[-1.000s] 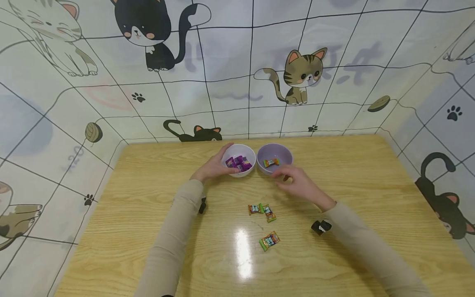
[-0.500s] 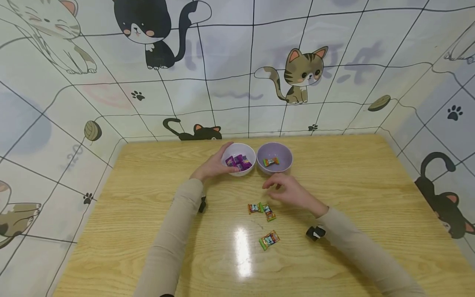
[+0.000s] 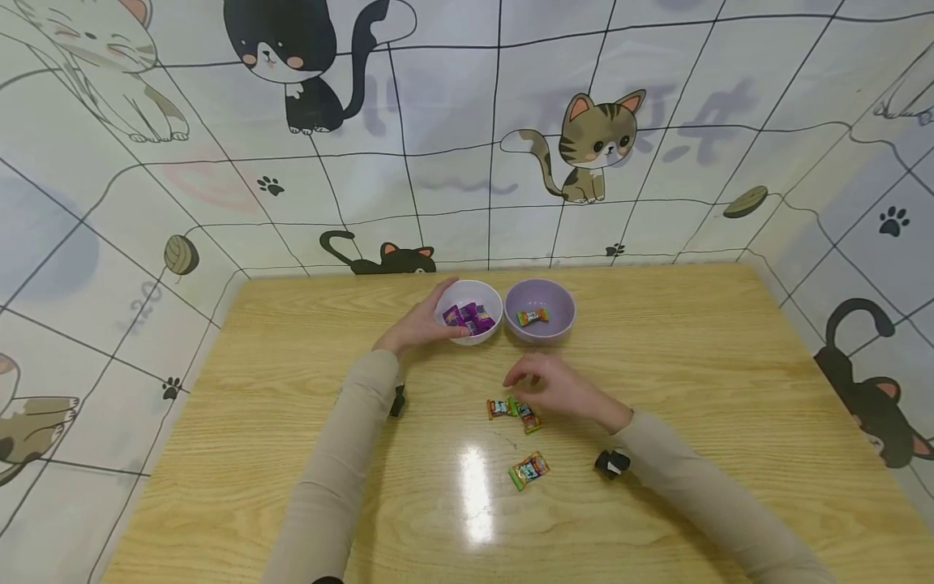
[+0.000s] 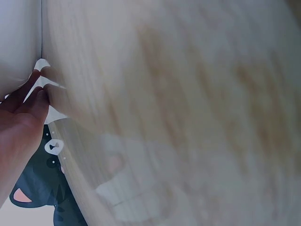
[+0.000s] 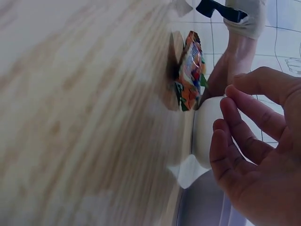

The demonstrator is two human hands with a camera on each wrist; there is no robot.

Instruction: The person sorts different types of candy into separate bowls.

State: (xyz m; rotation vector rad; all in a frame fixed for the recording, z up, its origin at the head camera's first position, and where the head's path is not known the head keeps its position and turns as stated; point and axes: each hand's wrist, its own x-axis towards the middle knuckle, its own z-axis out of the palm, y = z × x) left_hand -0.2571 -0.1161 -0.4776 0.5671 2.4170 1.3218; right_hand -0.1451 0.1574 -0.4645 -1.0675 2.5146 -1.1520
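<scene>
My left hand (image 3: 419,326) holds the white bowl (image 3: 477,341) by its left side, thumb over the near rim. Several purple-wrapped candies (image 3: 469,316) lie in that bowl. Right beside it stands a lilac bowl (image 3: 558,323) with one orange-and-green candy (image 3: 533,316) inside. Loosely bent, with nothing between the fingertips, my right hand (image 3: 562,385) hovers just behind two small wrapped candies, one on the left (image 3: 499,408) and one partly below the hand (image 3: 529,417). The right wrist view shows the wrapped candies (image 5: 190,70) close ahead of the fingers.
A third orange-and-green candy (image 3: 529,470) lies nearer on the wooden table (image 3: 306,349). Behind the table rises a wall covering with cartoon cats (image 3: 594,150). Black wrist-camera parts (image 3: 611,463) hang below the right sleeve.
My right hand has moved back from the lilac bowl's near rim, toward the candies on the table. The left hand keeps its hold on the white bowl.
</scene>
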